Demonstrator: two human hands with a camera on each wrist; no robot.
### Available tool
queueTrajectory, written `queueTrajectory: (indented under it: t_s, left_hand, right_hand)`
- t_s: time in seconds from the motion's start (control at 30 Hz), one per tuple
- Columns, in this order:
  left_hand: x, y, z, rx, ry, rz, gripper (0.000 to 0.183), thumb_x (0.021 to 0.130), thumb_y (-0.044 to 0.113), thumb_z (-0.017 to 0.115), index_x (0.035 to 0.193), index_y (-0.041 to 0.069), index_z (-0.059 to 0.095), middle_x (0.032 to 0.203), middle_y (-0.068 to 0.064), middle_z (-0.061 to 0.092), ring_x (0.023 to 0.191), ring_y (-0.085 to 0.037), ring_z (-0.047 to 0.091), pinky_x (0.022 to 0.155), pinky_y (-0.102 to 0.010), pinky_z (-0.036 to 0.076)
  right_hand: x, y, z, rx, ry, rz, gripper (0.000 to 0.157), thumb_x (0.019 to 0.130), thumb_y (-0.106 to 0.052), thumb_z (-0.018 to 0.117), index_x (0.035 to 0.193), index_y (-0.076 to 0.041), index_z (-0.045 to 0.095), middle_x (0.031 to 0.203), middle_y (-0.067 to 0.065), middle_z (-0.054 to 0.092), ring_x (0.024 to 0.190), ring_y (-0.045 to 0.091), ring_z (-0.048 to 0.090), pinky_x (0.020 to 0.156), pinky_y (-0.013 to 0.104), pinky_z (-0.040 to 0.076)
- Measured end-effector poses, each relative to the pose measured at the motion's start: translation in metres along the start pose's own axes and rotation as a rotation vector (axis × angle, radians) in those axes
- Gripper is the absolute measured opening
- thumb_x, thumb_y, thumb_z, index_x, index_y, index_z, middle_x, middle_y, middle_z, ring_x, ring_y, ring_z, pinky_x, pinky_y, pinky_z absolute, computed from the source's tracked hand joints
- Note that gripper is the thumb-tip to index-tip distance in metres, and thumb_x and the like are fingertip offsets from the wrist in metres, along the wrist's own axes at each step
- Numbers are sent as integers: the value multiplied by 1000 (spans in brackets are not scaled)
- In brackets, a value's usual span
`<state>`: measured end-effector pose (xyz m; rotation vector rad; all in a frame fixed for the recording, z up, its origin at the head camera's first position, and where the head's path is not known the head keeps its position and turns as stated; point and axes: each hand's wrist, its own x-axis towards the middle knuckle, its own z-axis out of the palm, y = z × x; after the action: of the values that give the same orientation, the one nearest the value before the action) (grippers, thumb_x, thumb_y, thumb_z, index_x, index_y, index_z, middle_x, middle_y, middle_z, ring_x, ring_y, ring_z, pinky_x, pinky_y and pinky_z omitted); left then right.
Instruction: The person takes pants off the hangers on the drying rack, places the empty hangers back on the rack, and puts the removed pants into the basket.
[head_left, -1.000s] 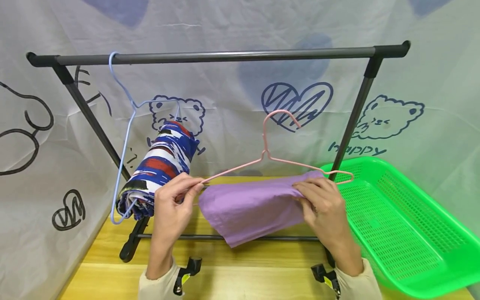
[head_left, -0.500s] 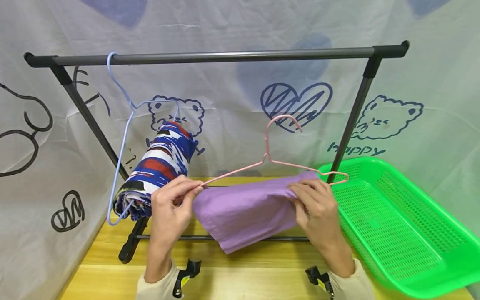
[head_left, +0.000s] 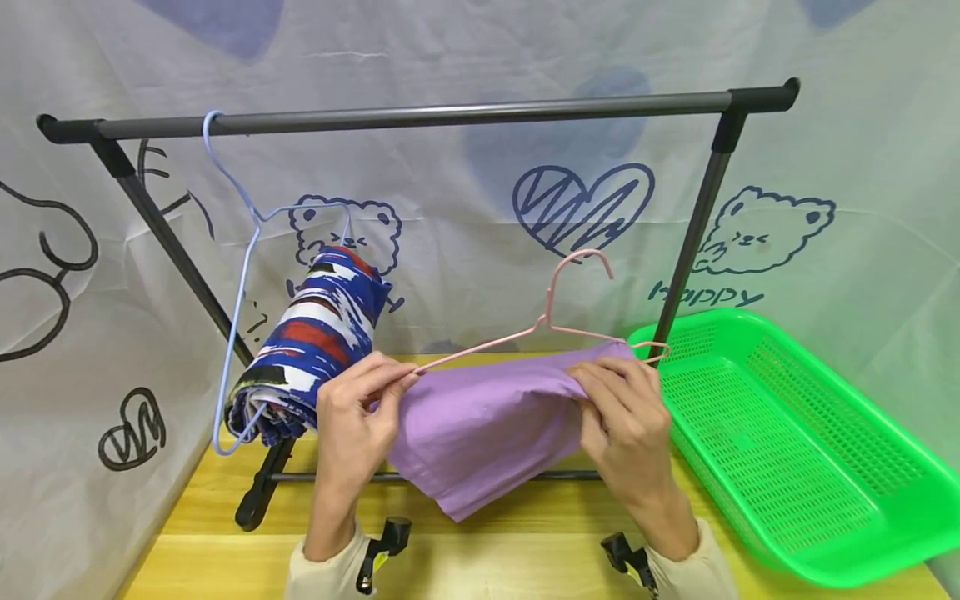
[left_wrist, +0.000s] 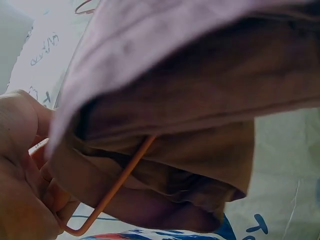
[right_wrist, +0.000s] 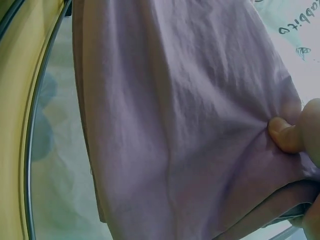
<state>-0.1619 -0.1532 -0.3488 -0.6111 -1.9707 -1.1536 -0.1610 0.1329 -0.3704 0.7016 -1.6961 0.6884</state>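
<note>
Carefully, a length of purple cloth (head_left: 487,425) is held up with a pink hanger (head_left: 548,322) between two hands, in front of a garment rack and above the worktop (head_left: 465,554). The left hand (head_left: 358,412) has thumb and fingers closed in a pinch on the hanger's left arm, near its end, beside the cloth's left edge. The right hand (head_left: 626,408) pinches the cloth near its upper right, thumb below and fingers lying across the top. From the left wrist, the hanger's lower wire is seen running out from under the fabric, its bent corner close to the fingers. The hanger's hook points up, apart from the rack's rail, while one corner of the cloth droops lowest at centre.

Just to the left, a blue hanger (head_left: 257,218) hooks over the dark rack (head_left: 450,115) near its left end, carrying a red, white and blue patterned cloth (head_left: 315,333) bunched along its lower bar. A green plastic basket (head_left: 787,458) with perforated sides sits on the right, beside the rack's right leg. Behind, a pale sheet (head_left: 442,175) bears drawn hearts, bear faces and the word "happy." Cream sleeves (head_left: 330,577) cover the person's forearms.
</note>
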Motion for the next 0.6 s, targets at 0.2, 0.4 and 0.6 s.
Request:
queueTrajectory:
  t_s: [0.2, 0.4, 0.6]
  left_hand:
    - [-1, -2, 0, -17, 11, -18, 11, 87, -6, 77, 91, 3, 82, 80, 0, 71, 66, -13, 61, 58, -13, 45]
    - [-1, -2, 0, -51, 19, 0, 12, 86, -6, 77, 90, 4, 82, 80, 0, 72, 68, -13, 64, 62, -14, 48]
    - [0, -4, 1, -36, 33, -2, 12, 86, -6, 77, 90, 4, 82, 79, 0, 72, 68, -13, 63, 61, -14, 47]
  right_hand:
    - [10, -11, -4, -8, 85, -26, 29, 81, 13, 52, 94, 6, 78, 91, 17, 76, 82, 41, 66, 77, 51, 46]
    - [18, -21, -6, -7, 157, -29, 30, 79, 14, 52, 92, 7, 78, 90, 17, 76, 78, 43, 66, 76, 50, 46]
    - [18, -28, -4, 12, 157, -27, 31, 77, 15, 50, 92, 8, 77, 91, 19, 76, 78, 43, 65, 76, 49, 47]
